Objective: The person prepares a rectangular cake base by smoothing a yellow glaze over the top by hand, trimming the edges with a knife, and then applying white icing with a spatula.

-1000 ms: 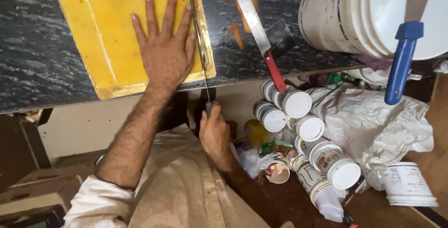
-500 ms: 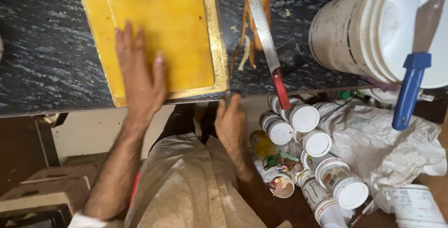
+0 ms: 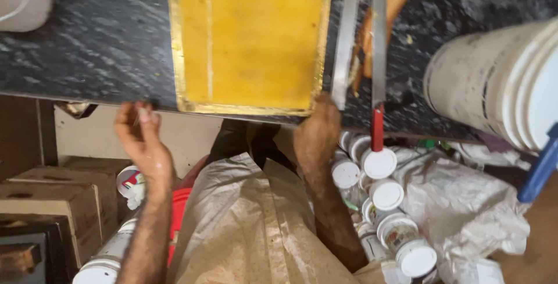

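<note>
- Both hands are seen at the near edge of the dark speckled tabletop (image 3: 87, 51), well apart from each other.
- At the front edge of the tabletop, left of the yellow cutting board (image 3: 250, 34), the left hand (image 3: 141, 138) is raised with fingers loosely curled; whether something small is pinched between them cannot be told.
- Just below the board's near right corner the right hand (image 3: 317, 136) is closed on the lower end of a long steel blade (image 3: 347, 28), which lies along the board's right side.
- A second knife (image 3: 378, 34) with a red handle lies just right of that blade, its handle overhanging the tabletop edge.
- A large white bucket (image 3: 500, 80) stands at the right of the tabletop.
- White-lidded jars (image 3: 381, 165) are clustered below the edge, beside crumpled white plastic (image 3: 465, 202).
- Cardboard boxes (image 3: 46, 197) are stacked at lower left.
</note>
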